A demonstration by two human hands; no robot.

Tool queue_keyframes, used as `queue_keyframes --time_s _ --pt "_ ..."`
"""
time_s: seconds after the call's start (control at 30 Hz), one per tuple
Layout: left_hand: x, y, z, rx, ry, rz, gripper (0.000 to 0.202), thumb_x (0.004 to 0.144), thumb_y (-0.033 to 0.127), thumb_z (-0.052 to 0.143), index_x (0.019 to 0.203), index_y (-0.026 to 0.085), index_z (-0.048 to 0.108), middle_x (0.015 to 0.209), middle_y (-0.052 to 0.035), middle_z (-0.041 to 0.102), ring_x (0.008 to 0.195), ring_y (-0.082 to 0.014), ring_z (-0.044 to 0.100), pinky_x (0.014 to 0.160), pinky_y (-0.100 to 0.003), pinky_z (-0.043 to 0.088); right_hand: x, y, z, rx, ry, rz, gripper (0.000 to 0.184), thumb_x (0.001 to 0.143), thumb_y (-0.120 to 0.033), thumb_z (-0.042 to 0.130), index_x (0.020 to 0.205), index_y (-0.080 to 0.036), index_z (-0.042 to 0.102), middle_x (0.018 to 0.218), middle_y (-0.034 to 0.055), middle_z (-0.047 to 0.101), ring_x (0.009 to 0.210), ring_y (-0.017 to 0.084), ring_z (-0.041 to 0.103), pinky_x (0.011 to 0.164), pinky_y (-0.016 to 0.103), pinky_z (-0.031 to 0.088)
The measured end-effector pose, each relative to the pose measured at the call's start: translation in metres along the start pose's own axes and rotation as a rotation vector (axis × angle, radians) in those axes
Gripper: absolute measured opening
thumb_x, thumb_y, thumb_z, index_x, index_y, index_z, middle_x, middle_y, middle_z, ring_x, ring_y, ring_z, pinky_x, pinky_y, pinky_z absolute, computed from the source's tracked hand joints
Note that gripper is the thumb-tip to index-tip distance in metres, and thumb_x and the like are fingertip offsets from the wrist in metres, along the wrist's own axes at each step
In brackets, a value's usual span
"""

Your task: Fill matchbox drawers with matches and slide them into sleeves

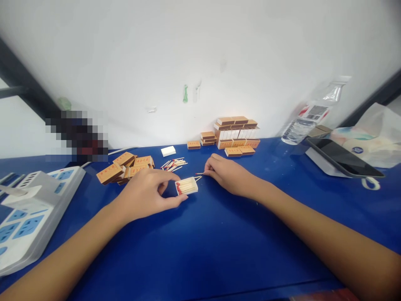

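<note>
My left hand (147, 194) grips a small open matchbox tray (187, 185) full of red-tipped matches, thumb and fingers on its left end, on the blue table (200, 246). My right hand (227, 173) lies just right of the tray, its fingers pinched on a single match (199, 173) whose tip points left. Loose matches (173, 164) lie in a small heap just beyond the tray. A pile of orange matchbox sleeves (125, 167) sits beyond my left hand.
Stacked matchboxes (235, 133) stand against the white wall, with a white tray (168, 151) in front. A white power strip (29, 209) lies at the left. At the right are a plastic bottle (308, 117), a dark tablet (343, 159) and a plastic bag (374, 136).
</note>
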State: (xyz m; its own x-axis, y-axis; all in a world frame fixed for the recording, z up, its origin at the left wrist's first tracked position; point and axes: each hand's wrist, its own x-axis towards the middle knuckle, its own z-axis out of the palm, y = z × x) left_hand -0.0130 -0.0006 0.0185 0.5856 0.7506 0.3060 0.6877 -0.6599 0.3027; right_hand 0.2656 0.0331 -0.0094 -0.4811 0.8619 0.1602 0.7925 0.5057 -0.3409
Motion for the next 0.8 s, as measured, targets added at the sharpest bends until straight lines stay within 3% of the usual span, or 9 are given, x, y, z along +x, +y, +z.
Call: queue_keyframes --time_s 0.17,0.33,0.53,0.67,0.8 --pt "0.001 -0.001 0.001 0.002 0.037 0.014 0.035 0.083 0.049 0.079 0.105 0.022 0.08 0.054 0.0074 0.052 0.049 -0.009 0.047 0.053 -0.024 0.033 0.001 0.002 -0.001 -0.01 0.054 0.012 0.012 0.106 -0.026 0.05 0.098 -0.02 0.057 0.107 0.0075 0.061 0.084 0.02 0.059 0.074 0.033 0.044" --pt "0.001 -0.002 0.006 0.039 -0.005 0.049 0.031 0.084 0.045 0.078 0.104 0.022 0.081 0.054 0.007 0.053 0.048 -0.0087 0.047 0.052 -0.024 0.032 -0.004 -0.019 -0.015 0.128 0.212 -0.128 0.013 0.106 -0.025 0.05 0.095 -0.021 0.055 0.101 0.0054 0.061 0.085 0.018 0.057 0.076 0.032 0.044" --pt "0.0 -0.002 0.007 0.05 0.055 0.065 0.031 0.084 0.045 0.078 0.102 0.02 0.081 0.054 0.0063 0.054 0.048 -0.0089 0.047 0.052 -0.024 0.032 -0.016 -0.051 -0.012 0.116 0.074 -0.164 0.01 0.107 -0.023 0.051 0.101 -0.019 0.058 0.106 0.0049 0.06 0.081 0.016 0.057 0.072 0.031 0.043" --pt "0.0 0.0 0.007 0.049 0.072 0.094 0.032 0.086 0.047 0.077 0.102 0.02 0.081 0.054 0.0062 0.054 0.048 -0.0089 0.047 0.052 -0.024 0.032 -0.016 -0.053 -0.003 0.09 0.015 -0.163 0.008 0.106 -0.02 0.052 0.103 -0.018 0.059 0.107 0.0048 0.061 0.082 0.016 0.059 0.071 0.031 0.044" --pt "0.0 0.0 0.006 0.049 0.09 0.102 0.03 0.086 0.046 0.078 0.1 0.02 0.081 0.054 0.0067 0.053 0.048 -0.0087 0.047 0.052 -0.024 0.032 -0.015 -0.048 -0.005 0.11 0.068 -0.198 0.009 0.106 -0.023 0.054 0.103 -0.018 0.061 0.104 0.004 0.06 0.08 0.015 0.058 0.07 0.03 0.043"
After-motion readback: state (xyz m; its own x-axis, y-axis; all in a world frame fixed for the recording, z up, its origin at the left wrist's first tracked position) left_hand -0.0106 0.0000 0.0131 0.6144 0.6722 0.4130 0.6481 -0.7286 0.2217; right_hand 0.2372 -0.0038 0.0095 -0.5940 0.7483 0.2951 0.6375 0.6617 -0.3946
